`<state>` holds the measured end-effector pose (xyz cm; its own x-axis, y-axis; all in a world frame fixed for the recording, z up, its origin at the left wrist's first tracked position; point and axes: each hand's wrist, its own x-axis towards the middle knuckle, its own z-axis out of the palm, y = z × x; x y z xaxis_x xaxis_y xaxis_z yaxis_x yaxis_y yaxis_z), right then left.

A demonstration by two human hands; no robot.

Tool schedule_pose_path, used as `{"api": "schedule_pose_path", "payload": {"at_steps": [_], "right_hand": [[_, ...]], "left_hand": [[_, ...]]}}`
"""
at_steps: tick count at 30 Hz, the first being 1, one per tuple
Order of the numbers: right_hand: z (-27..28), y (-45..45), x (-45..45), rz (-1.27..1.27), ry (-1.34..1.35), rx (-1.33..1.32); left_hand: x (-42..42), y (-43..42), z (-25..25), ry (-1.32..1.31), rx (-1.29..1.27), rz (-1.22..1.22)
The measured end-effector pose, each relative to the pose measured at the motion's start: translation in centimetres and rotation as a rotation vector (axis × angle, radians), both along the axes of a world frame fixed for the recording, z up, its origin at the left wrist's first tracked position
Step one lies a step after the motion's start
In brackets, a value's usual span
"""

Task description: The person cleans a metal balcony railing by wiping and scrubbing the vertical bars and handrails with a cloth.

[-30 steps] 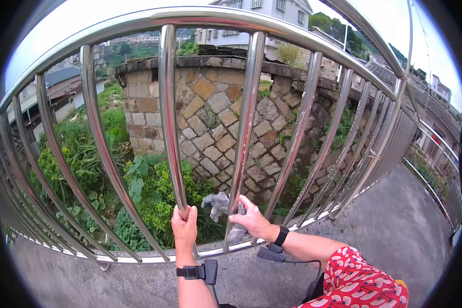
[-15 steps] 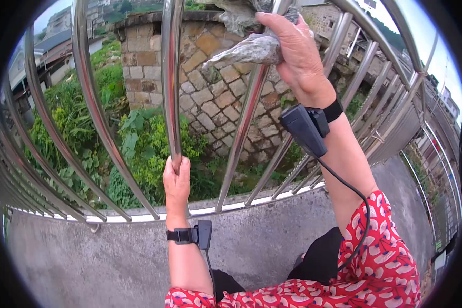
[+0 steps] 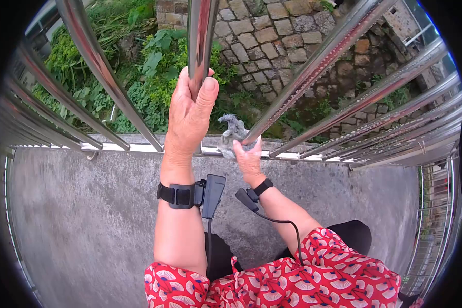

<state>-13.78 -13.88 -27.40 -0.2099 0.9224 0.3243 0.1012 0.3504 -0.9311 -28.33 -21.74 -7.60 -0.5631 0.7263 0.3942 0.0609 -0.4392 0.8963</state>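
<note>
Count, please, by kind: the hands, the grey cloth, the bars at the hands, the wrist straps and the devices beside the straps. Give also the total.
Hands: 2, left hand and right hand
Grey cloth: 1
Bars: 2, left bar and right bar
Straps: 2, left strap and right strap
Devices: 2, left device and right device
Total: 9

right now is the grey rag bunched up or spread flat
Bunched up: the grey rag is a crumpled clump at the right hand, against a railing bar.
</note>
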Motion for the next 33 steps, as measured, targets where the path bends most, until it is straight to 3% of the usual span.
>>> {"api": "schedule_pose_path", "payload": {"at_steps": [2,3,5,6,9,11,13,15,17,19,21,23,25,28,29,31,33], "right_hand": [[-5.2,0.4,0.6,-0.024,-0.286,0.027],[-6.5,0.8,0.7,-0.017,-0.284,0.027],[-7.7,1.4,1.7,-0.081,-0.637,0.380],[-6.6,1.6,2.2,0.038,-0.706,0.225],[-4.5,2.3,2.4,0.221,-0.677,0.093],[-3.2,1.5,1.8,0.133,-0.711,0.156],[0.6,0.2,1.5,0.016,-0.459,-0.041],[4.1,0.9,1.6,0.023,-0.410,0.071],[10.7,0.6,1.6,0.048,-0.333,0.169],[17.0,0.5,1.5,-0.005,-0.298,0.317],[22.0,1.5,1.2,-0.088,-0.146,0.512],[27.9,0.2,0.3,-0.124,0.028,0.577],[31.4,1.0,-0.8,-0.285,0.104,0.964],[35.8,2.2,-0.5,-0.698,-0.371,1.489],[35.9,2.1,-0.4,-0.689,-0.374,1.485],[35.8,1.2,-0.4,-0.644,-0.605,1.579],[35.5,0.2,-0.1,-0.591,-0.831,1.663]], "left_hand": [[0.0,0.2,-0.1,0.000,-0.002,0.006],[-0.1,0.2,-0.1,-0.001,-0.001,0.001],[-0.5,0.3,-0.6,-0.030,-0.009,-0.006],[-0.3,0.3,-0.6,-0.016,-0.030,0.007],[-0.4,0.4,-0.6,-0.011,-0.014,0.018],[0.0,0.3,-0.3,0.027,-0.006,0.060],[-0.2,0.1,-0.1,0.054,0.026,0.117],[-0.7,-0.1,0.3,0.391,0.027,0.467],[-1.2,-0.8,1.5,0.171,0.203,0.549],[-1.9,-1.2,2.1,0.024,0.341,0.807],[-3.1,-1.9,1.7,0.004,0.316,1.012],[-3.7,-2.3,1.3,0.037,0.256,1.006],[-3.8,-2.4,1.4,0.077,0.203,1.009],[-3.8,-2.3,1.3,0.049,0.298,1.009],[-4.3,-2.4,0.9,0.049,0.290,1.014],[-5.4,-3.1,0.1,0.434,0.039,1.404],[-6.8,-3.1,-1.1,0.453,0.024,1.444]]}}
